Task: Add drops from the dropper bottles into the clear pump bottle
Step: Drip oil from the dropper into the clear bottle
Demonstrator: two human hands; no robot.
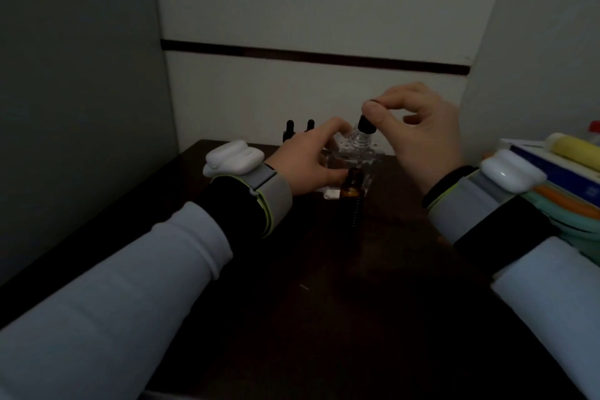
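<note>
Standing: one clear bottle (pixel 349 156), one open amber bottle (pixel 352 187), two capped droppers (pixel 300 129).

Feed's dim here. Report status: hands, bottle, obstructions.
Right hand pinching dropper over clear pump bottle. Left hand steadying it. Open amber bottle stands just in front.

A dim, cramped corner of what looks like a home or small office room. A dark wooden table (pixel 324 286) is pushed against plain pale walls (pixel 308 3), one crossed by a dark horizontal stripe (pixel 311 57). At the right edge sits a stack of books and coloured folders (pixel 565 191). Small dropper bottles (pixel 298 130) stand at the back of the table.
</note>
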